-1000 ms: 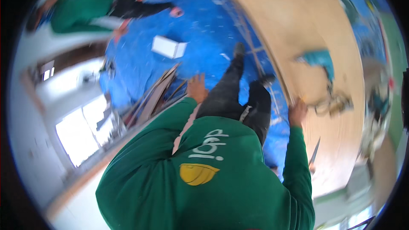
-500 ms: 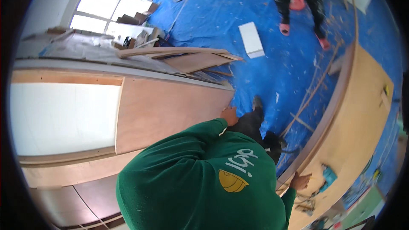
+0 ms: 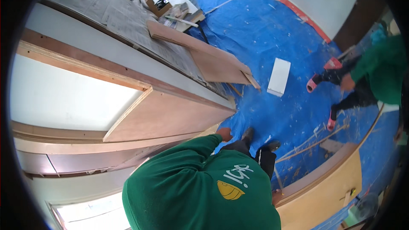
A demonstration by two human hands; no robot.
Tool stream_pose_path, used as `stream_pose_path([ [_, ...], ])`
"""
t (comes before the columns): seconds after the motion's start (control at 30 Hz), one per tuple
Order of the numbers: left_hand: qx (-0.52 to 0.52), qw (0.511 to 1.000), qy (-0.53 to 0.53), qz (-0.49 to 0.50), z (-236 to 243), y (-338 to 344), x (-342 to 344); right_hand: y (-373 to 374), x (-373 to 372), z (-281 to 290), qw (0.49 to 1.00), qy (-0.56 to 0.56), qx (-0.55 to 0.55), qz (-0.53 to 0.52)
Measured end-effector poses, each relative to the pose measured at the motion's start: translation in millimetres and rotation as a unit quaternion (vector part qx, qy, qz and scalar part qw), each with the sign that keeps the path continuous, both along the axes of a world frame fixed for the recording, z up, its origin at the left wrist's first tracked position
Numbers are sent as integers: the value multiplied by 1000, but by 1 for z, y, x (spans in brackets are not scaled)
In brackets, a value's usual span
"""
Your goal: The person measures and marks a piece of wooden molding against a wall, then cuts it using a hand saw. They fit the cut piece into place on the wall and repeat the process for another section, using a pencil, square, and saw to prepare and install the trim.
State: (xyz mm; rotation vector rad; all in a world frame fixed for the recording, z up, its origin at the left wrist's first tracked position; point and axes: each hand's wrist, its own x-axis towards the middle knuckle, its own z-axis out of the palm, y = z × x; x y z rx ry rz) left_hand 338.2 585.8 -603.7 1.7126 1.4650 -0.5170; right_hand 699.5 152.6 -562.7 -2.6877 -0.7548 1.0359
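A long, flat, tan wooden panel (image 3: 320, 202) is extending rightward from the right hand (image 3: 277, 196), probably stiff, heavy, best held by its edges; I cannot tell whether this or the left hand (image 3: 224, 134) is gripping.

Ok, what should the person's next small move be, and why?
Probably turn the head toward the right hand: it is at the edge of the wooden board, partly hidden by the green sweater, so its grip cannot be told. The left hand shows no object in it, near the end of the wooden panel, so it seems less pressing.
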Motion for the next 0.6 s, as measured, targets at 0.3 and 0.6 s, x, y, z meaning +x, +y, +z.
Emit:
stream_pose_path([
  [0.3, 16, 996, 6, 87, 5, 37, 43, 157, 170, 2, 954, 208, -55, -210],
  [0.6, 36, 967, -79, 240, 30, 50, 121, 282, 392, -141, 772, 554, 148, -275],
])
